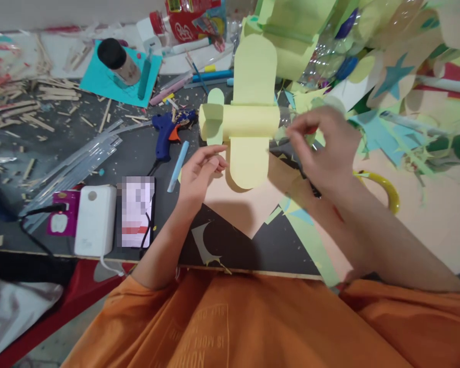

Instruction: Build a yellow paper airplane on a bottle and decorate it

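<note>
- Left hand (201,176): released, fingers loosely curled, fingertips just beside the paper model's lower wing; whether they touch it, can't tell.
- Right hand (325,145): motion-blurred, thumb and fingertips drawn close together by the model's right end. Pinching something or not: can't tell.
- Nearest: orange shirt (253,327) at the dark tabletop (283,250) edge. Pale offcut (209,250) lies near that edge.
- Left along the edge: white power bank (95,220) with cable, phone (137,212) just right of it, screen lit and pixelated.
- Peach sheet (218,199) between the forearms, one corner pointing at the shirt.
- Curved yellow piece (393,191) right of the right forearm, partly covered by it.
- Light-blue stick (178,166) just left of the left hand.
- Paper model (251,121): center, between the hands. Pale yellow tube lying crosswise, rounded wings reaching toward and away from the person, small greenish strip (215,97) round its left end.
- Blue glue gun (164,135) left of the model; clear sticks (80,166) further left.
- Beyond: dark-capped bottle (118,61) on a turquoise sheet (95,82), wood pieces (59,93) scattered left.
- Far side: red package (191,23), larger green paper piece (291,25) behind the model, teal star (394,76) to the right.
</note>
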`<state>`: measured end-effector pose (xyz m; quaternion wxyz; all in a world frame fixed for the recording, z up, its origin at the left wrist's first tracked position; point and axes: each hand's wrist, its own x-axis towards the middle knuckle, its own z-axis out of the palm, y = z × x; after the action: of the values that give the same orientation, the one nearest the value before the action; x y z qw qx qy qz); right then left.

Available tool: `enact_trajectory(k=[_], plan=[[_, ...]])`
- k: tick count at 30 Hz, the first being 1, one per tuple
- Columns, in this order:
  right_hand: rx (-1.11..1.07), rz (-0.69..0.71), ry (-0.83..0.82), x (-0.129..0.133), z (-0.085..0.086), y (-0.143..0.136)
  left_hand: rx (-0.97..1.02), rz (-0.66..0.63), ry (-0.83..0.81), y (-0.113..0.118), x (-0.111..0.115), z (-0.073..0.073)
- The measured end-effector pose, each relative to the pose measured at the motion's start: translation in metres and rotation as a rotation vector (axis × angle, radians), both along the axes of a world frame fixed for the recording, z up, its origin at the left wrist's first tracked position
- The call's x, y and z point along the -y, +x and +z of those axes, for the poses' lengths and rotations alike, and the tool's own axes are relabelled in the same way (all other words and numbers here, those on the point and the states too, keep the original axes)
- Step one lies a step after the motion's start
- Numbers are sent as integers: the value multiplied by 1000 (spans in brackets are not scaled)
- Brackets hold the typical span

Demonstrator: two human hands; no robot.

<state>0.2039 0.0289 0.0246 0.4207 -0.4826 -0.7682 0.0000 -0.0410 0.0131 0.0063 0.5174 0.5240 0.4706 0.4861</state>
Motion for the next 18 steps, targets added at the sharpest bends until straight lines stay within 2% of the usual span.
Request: enact_trajectory(k=[1, 3, 4, 6, 8, 10, 11, 13, 15, 18], plan=[[14, 91, -58, 14, -1, -8, 15, 6, -10, -1, -1, 0], [110, 385, -307, 41, -6, -29, 41, 34, -28, -2, -2, -1], [139, 451, -359, 53, -10, -40, 50, 52, -31, -3, -3, -1], [179, 566, -359, 71, -18, -66, 58, 96, -28, -4, -4, -2], [268, 707, -283, 83, -26, -91, 54, 135, -18, -4, -5, -2], [380, 711, -291, 89, -30, -114, 42, 163, -12, -4, -5, -2], [408, 673, -326, 90, -31, -123, 34, 168, -13, -4, -6, -2], [449, 690, -427, 92, -29, -136, 21, 173, -9, -4, -6, -2], [485, 713, -499, 93, -25, -143, 15, 174, -1, -3, -6, -2], [536, 694, -489, 91, -20, -142, 17, 168, 4, -3, -7, -3]])
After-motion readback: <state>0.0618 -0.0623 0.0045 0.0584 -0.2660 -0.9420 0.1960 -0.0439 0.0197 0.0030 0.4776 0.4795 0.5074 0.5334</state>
